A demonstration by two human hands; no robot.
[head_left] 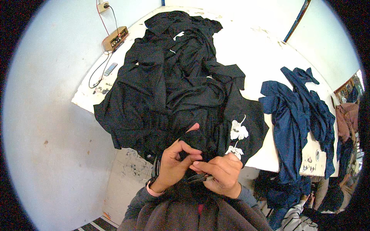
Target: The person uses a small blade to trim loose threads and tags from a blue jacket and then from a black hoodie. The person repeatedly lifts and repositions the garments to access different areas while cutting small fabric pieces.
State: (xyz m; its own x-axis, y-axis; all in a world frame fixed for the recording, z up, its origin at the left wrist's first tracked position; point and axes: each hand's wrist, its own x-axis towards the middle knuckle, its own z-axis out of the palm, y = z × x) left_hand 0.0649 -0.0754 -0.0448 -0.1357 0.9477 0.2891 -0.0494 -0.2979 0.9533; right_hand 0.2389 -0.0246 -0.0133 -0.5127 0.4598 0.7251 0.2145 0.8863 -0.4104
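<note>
A large black garment lies heaped and wrinkled over the table, its near edge reaching my lap. White flower-like appliqués show on its right part, beside my right hand. My left hand is closed on the black cloth, thumb and forefinger pinched together, with one fingertip showing beyond a fold. Close against it, my right hand is also pinched; whatever sits between its fingertips is too small to make out. Under its palm is a dark slim tool that looks like thread snips, partly hidden.
Dark blue garments hang over the right edge of the white table. At the back left are a brown box with wires and a remote control. A wall stands close on the left. Another person's striped sleeve appears lower right.
</note>
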